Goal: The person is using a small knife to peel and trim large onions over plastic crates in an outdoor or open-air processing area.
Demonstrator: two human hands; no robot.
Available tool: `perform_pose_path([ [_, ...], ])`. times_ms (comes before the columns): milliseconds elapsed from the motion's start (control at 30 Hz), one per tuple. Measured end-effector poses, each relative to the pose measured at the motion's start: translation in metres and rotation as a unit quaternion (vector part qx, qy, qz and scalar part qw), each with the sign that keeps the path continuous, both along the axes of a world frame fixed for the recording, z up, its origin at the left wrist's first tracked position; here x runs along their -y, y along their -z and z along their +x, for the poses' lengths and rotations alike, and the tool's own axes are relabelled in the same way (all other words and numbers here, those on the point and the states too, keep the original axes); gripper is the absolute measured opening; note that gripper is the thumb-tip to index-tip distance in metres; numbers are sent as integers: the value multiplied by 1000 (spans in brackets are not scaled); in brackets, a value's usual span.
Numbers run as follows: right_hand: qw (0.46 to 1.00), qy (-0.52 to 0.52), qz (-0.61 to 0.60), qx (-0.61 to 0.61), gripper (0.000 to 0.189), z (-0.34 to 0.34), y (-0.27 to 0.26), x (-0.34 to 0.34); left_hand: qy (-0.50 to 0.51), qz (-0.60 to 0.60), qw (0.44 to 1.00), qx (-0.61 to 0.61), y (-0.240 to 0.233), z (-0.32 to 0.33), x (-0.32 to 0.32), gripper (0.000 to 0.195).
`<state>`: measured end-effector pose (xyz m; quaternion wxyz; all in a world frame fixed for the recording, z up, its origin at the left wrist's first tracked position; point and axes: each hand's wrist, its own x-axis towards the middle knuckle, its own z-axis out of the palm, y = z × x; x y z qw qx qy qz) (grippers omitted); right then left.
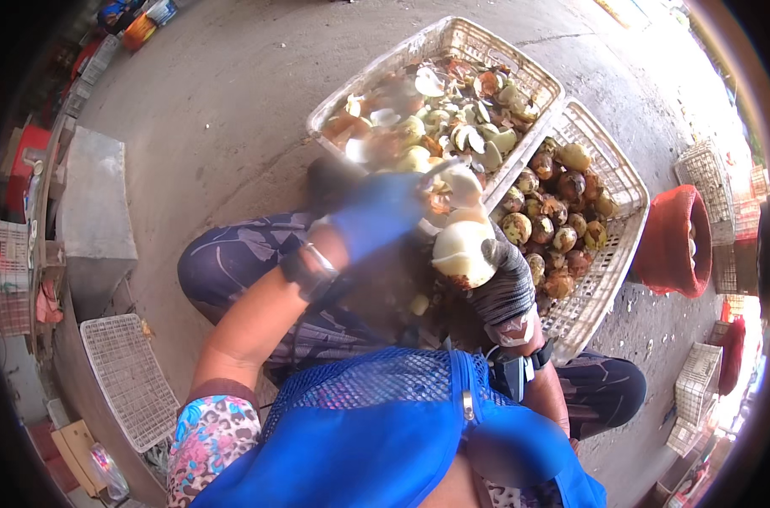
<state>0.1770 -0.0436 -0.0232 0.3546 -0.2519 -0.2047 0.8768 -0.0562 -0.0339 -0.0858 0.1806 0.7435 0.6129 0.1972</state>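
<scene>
My left hand, in a blue glove and blurred by motion, is closed around a tool with a thin, dark, curved blade, apparently a knife. To its right, my right hand wears a dark grey knitted glove and grips a large, pale peeled onion with a brown root end. Another pale onion piece or peel lies just above that onion. Beyond both hands, a white plastic crate holds pale onion layers and brown skins. A second crate, at the right, contains unpeeled brown onions.
A red basket or sack stands right of the crates. At the left are an empty-looking white crate and a grey block. More crates line the right side. My bent knees flank the work area on the concrete floor.
</scene>
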Motion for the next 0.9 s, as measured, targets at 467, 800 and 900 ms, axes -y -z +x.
perform_pose_path([
  [467, 997, -4, -79, 9, 72, -4, 29, -1, -149, -58, 888, 431, -59, 38, 28, 32],
  [800, 996, -33, -58, -60, 65, -5, -5, 8, -138, 284, 929, 195, -80, 39, 41, 22],
  [900, 999, -4, 23, 21, 67, 8, 2, 2, -126, 352, 907, 196, -79, 22, 25, 22],
])
